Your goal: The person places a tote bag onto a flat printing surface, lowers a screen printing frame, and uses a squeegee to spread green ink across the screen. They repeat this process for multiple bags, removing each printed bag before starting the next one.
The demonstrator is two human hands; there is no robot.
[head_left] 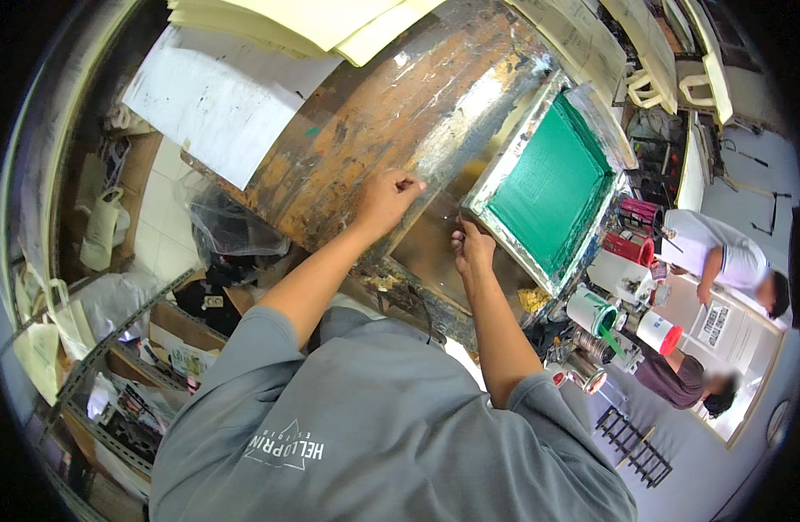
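My left hand (pixel 388 202) hovers at the near edge of the paint-stained wooden table (pixel 348 139), its fingers curled together; anything pinched in them is too small to make out. My right hand (pixel 475 248) is closed beside the near-left corner of a screen printing frame (pixel 503 178), fingertips very close to its wooden edge. Whether they touch the frame or hold something small, I cannot tell. Green ink (pixel 552 187) covers the frame's mesh. The frame sits tilted to the right of my hands, over a brownish, shiny surface (pixel 435 252).
A white sheet (pixel 226 96) and pale yellow bags (pixel 287 22) lie at the table's far left. Ink cans, including a green-smeared one (pixel 590 311), crowd the right. Two people work beyond them. Shelves with boxes (pixel 178 344) stand at left; a plastic bag (pixel 235 226) hangs below the table.
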